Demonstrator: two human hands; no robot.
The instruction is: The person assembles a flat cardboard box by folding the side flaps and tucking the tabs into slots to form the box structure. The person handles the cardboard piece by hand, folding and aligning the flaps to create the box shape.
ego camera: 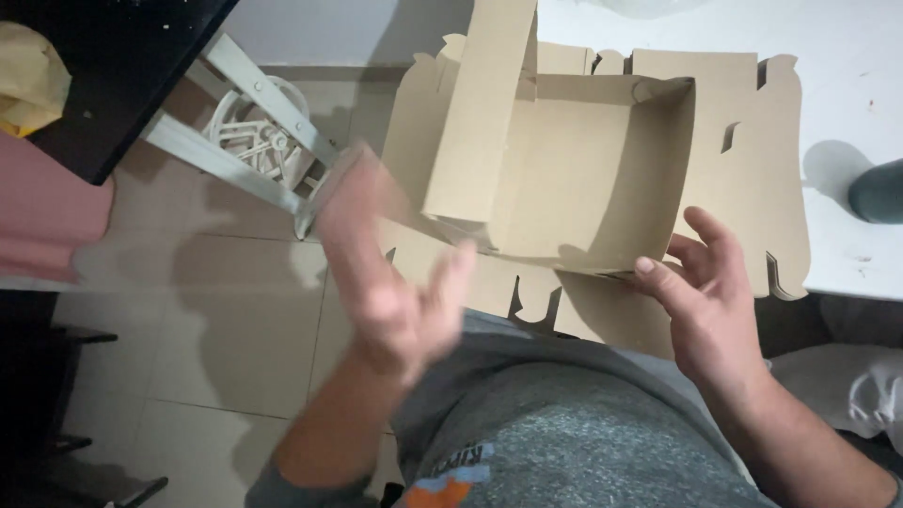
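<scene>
Loosely, right hand (715, 292) steadies matte corrugated cardboard box (583, 179) — flaps upright, die-cut.

The left hand (395, 282) is blurred, raised with its fingers spread and the palm turned inward. The right hand (710, 292) is half open, fingers curled, thumb pointing left. Both forearms are bare.

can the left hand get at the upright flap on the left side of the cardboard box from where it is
Probably yes. The left hand is blurred but sits open just below the upright flap of the cardboard box, with nothing between them. The right hand is at the box's near right edge, out of the way.
</scene>
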